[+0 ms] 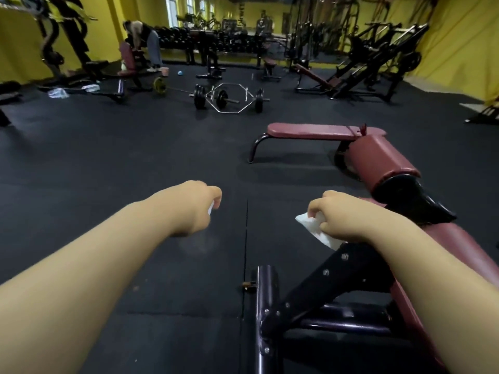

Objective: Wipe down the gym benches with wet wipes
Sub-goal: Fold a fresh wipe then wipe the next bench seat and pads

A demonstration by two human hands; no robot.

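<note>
My right hand (337, 214) is closed on a crumpled white wet wipe (314, 226), held just above the dark metal frame (324, 287) of a maroon padded bench (464, 255) at lower right. A maroon roller pad (378, 160) with a black end sticks up from that bench. My left hand (198, 203) is out over the black floor with its fingers curled; a small white scrap (211, 209) shows at its fingertips, too little of it visible to name. A second maroon flat bench (310, 130) stands ahead on the floor.
A hex bar with plates (229, 99) and a barbell (172, 89) lie on the black rubber floor ahead. Another person (145, 41) bends over a maroon seat at far left. Dumbbell racks and machines line the yellow walls. Plastic bags (58, 93) lie at left.
</note>
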